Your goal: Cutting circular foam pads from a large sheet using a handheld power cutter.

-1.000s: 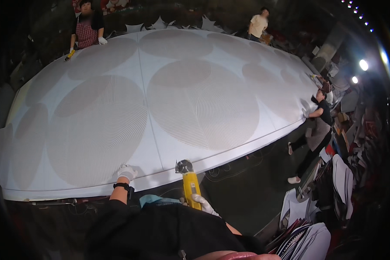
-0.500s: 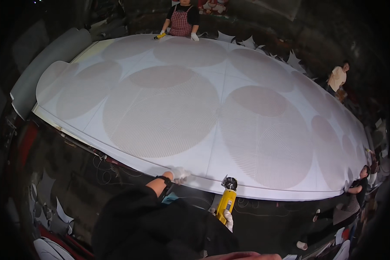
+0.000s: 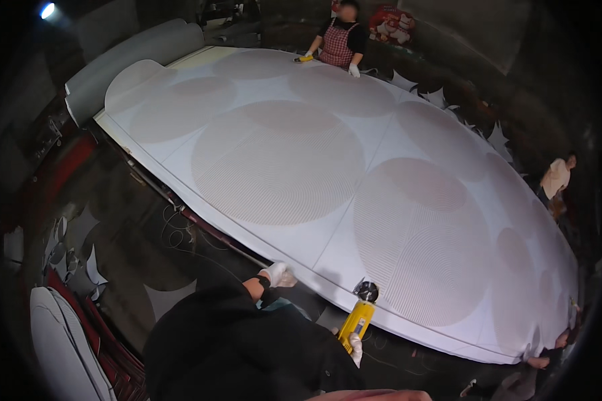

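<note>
A large pale sheet (image 3: 308,240) printed with grey-brown circles of fine lines covers the long table. My left hand (image 3: 277,274), in a white glove, is at its near edge with the fingers curled; what they hold is too small to make out. My right hand (image 3: 356,351), also gloved, is wrapped round the yellow body of a handheld electric cutter (image 3: 358,321). The cutter's dark round head (image 3: 366,291) is at the sheet's near edge, to the right of my left hand.
Across the table stands a person (image 3: 341,43) holding a yellow tool. Two other people (image 3: 556,179) are at the right. Grey rolls (image 3: 130,63) lie at the far left end. Stacked cut pieces (image 3: 63,341) and scraps (image 3: 93,267) lie at lower left, and a cord (image 3: 201,244) trails below the table.
The view has turned left, so the table slants more steeply down to the right. My left hand's fingers have curled at the edge. My right hand still grips the cutter.
</note>
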`<state>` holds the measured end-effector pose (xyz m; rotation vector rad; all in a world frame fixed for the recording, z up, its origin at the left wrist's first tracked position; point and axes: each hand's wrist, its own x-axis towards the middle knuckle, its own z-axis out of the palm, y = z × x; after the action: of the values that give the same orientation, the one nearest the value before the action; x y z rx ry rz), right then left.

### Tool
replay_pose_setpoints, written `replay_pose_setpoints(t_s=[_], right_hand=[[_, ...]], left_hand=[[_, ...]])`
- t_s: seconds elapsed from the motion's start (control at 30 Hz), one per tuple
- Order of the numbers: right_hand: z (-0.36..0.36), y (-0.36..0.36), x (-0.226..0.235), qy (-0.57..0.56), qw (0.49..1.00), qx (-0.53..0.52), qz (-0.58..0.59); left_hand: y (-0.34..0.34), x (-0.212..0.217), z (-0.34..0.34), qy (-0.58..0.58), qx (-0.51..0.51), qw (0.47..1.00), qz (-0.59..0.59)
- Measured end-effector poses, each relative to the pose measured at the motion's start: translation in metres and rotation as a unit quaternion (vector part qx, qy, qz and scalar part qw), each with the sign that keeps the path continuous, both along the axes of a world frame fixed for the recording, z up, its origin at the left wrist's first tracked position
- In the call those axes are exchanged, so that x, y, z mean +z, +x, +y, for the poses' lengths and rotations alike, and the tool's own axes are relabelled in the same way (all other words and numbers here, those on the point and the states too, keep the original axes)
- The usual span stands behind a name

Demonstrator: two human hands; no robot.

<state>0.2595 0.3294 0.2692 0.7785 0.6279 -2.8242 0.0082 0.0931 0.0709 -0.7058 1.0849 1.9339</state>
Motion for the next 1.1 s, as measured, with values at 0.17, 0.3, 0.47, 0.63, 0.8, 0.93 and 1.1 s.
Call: replay_pose_setpoints(t_s=[0.17,0.3,0.47,0.63,0.8,0.93,1.1], right_hand=[[0.022,0.002,-0.037,0.145,0.983,0.009,0.113],[0.019,-0.024,-0.001,0.233,0.949,0.100,0.188],[0.007,-0.012,0.010,0.155,0.952,0.055,0.259],[0.013,-0.013,0.024,0.140,0.953,0.169,0.211],[0.016,-0.001,-0.029,0.062,0.975,0.147,0.154],[0.020,-0.005,-0.014,0.119,0.968,0.182,0.129],[0.039,-0.012,0.027,0.313,0.922,0.212,0.083]], left_hand=[[0.007,-0.007,-0.004,0.117,0.097,0.988,0.029],[0.005,-0.038,-0.034,0.156,0.182,0.968,0.075],[-0.018,-0.045,-0.001,0.122,0.200,0.969,0.074],[-0.002,-0.059,-0.023,0.095,0.182,0.976,0.073],[0.013,-0.038,0.015,0.038,0.140,0.989,0.005],[0.017,-0.034,0.006,0.016,0.125,0.991,0.035],[0.011,-0.011,0.003,0.063,0.154,0.986,0.031]])
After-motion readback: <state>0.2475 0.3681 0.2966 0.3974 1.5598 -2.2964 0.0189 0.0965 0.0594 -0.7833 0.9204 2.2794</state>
